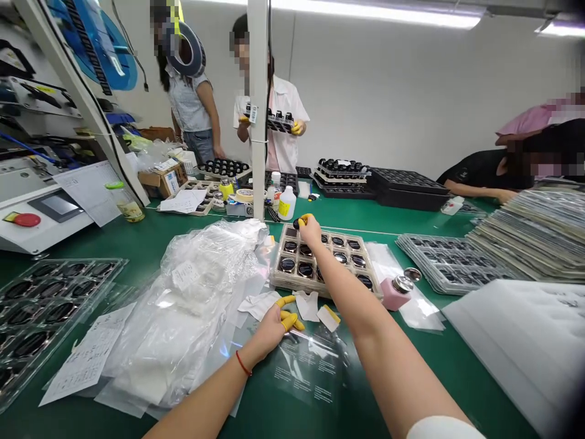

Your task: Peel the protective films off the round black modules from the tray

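Note:
Yellow finger cots cover fingertips on both my hands. My right hand [311, 231] reaches over the far left corner of a beige compartment tray [286, 281]. Its fingers are closed on a small round black part [297, 224]; the grip is partly hidden. Similar round black parts [305, 269] sit in the tray's compartments. My left hand [273, 326] is low over the table in front of the tray, fingers bent and apart, with nothing visible in them. White cloth pieces [259, 305] lie beside it, and a clear printed plastic sheet [304, 372] lies just below it.
Plastic bags [196, 305] heap at left, near a clear tray [59, 299] of round parts. A pink pump bottle [395, 292], stacked clear trays [452, 262] and white foam sheets [525, 341] stand right. A white post [258, 122] rises ahead. Co-workers [286, 97] are across the table.

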Action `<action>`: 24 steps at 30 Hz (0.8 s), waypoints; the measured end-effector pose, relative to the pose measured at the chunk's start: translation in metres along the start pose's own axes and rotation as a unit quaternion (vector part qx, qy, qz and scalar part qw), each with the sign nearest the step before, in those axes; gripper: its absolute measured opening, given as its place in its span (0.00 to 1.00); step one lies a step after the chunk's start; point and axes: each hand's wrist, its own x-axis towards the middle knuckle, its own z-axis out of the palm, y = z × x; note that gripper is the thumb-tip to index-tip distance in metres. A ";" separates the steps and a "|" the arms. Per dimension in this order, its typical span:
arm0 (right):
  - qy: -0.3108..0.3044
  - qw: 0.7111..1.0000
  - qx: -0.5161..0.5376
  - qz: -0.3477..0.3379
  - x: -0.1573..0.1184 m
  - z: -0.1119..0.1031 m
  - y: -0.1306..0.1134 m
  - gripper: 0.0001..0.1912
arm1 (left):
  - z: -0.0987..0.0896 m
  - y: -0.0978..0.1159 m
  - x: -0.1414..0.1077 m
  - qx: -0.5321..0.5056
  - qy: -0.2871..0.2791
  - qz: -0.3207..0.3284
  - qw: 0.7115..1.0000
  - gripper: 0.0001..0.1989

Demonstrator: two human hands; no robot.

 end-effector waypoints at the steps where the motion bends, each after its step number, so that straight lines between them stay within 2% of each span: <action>1: -0.011 1.000 -0.016 -0.005 0.005 0.007 0.000 0.14 | -0.001 -0.001 0.001 0.000 0.003 0.007 1.000 0.32; 3: -0.021 0.998 -0.049 -0.013 0.009 0.015 0.004 0.13 | -0.004 -0.001 0.003 -0.007 0.015 0.014 1.000 0.33; 5: -0.018 0.996 -0.083 -0.008 0.009 0.013 0.014 0.15 | -0.007 0.002 0.003 -0.019 0.032 0.016 0.999 0.34; 9: -0.051 0.989 -0.139 0.008 0.007 -0.002 0.041 0.15 | -0.009 0.013 0.000 -0.044 0.050 -0.003 0.998 0.34; 12: -0.101 0.982 -0.161 -0.014 0.003 -0.014 0.055 0.14 | -0.007 0.018 0.002 -0.074 0.037 -0.027 0.996 0.33; 14: -0.108 0.979 -0.167 -0.035 -0.005 -0.024 0.059 0.15 | -0.006 0.019 0.005 -0.104 0.029 -0.029 0.994 0.31; 17: -0.073 0.981 -0.167 -0.058 -0.032 -0.045 0.061 0.17 | -0.007 0.025 0.011 -0.140 0.036 -0.026 0.989 0.24; 20: -0.044 0.983 -0.157 -0.087 -0.079 -0.063 0.068 0.19 | -0.009 0.035 0.016 -0.135 0.038 -0.038 0.989 0.14; 24: -0.062 0.959 -0.170 -0.218 -0.145 -0.073 0.086 0.15 | -0.009 0.046 0.020 -0.119 0.035 -0.050 0.991 0.05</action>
